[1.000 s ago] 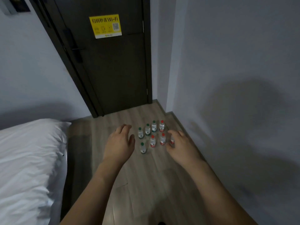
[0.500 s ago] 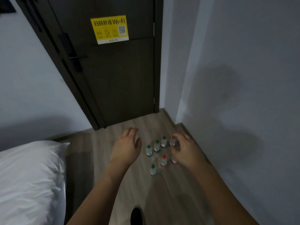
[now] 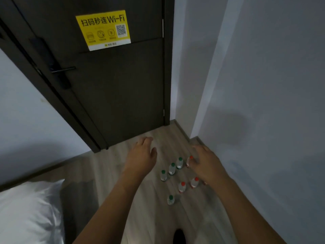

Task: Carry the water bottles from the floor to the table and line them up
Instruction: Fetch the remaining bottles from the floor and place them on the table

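Several small clear water bottles stand upright on the wooden floor (image 3: pixel 151 217) near the corner. Some have green caps, such as the nearest one (image 3: pixel 170 199) and a diagonal row of three (image 3: pixel 172 169). Others have red caps (image 3: pixel 182 187). My left hand (image 3: pixel 140 159) hovers open to the left of the group, holding nothing. My right hand (image 3: pixel 206 164) is stretched out above the right side of the group, fingers spread, and hides part of a red-capped bottle (image 3: pixel 189 161). No table is in view.
A dark door (image 3: pixel 114 88) with a yellow Wi-Fi sticker (image 3: pixel 103 29) is shut straight ahead. A grey wall (image 3: pixel 263 103) runs close along the right. A white pillow on a bed (image 3: pixel 28 212) fills the lower left. A dark shoe tip (image 3: pixel 179 236) shows at the bottom.
The view has moved closer to the door and bottles. Both hands have reached further forward over the bottles, the right one now above the far red-capped bottle.
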### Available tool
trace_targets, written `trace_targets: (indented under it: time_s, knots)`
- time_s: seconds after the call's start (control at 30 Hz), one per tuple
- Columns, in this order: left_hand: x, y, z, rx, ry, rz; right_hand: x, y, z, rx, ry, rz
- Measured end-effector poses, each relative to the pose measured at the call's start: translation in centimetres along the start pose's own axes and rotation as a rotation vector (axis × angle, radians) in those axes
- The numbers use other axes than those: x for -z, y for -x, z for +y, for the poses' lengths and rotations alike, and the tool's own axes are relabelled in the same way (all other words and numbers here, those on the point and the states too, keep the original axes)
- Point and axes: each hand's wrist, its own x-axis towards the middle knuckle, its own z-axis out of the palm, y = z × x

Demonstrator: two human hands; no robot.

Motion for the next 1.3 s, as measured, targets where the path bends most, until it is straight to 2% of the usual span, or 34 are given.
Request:
trace_targets:
  time_s: [0.2,0.33,0.43,0.6,0.77,0.9,0.97,1.1,1.2,1.3]
  knots:
    - [-2.1,-5.3,-0.6,-0.015,-0.013,-0.005,-0.3,-7.2,3.0,-0.033,-0.056,-0.053]
    - [-8.4,-9.4,-2.7,0.004,-0.006,-0.128,-4.5,-13.6,7.3,-0.076,-0.014,-0.101]
    - [-17.3,-12.1,-5.7,0.004,-0.036,-0.251,-11.3,-18.8,12.3,-0.132,0.016,-0.166]
    - [-37.6,-13.5,-12.4,-0.079,-0.14,-0.525,-28.4,-25.0,23.8,-0.171,0.153,-0.361]
    - [-56.4,-9.1,-18.6,-0.106,-0.206,-0.751,-45.2,-25.5,35.1,-0.201,0.251,-0.464]
    - [-65.9,-5.4,-21.2,-0.114,-0.288,-0.917,-53.7,-24.9,40.4,-0.202,0.269,-0.479]
    - [-68.6,-4.5,-21.8,-0.137,-0.335,-0.942,-56.1,-25.1,41.4,-0.191,0.254,-0.442]
    - [-70.4,-4.1,-22.8,-0.19,-0.376,-0.879,-57.5,-25.8,42.0,-0.237,0.244,-0.369]
    - [-69.2,-4.5,-23.3,-0.149,-0.33,-0.904,-56.2,-25.6,41.1,-0.284,0.227,-0.387]
    - [-65.6,-5.1,-22.7,-0.153,-0.278,-0.833,-53.3,-24.6,38.7,-0.308,0.172,-0.361]
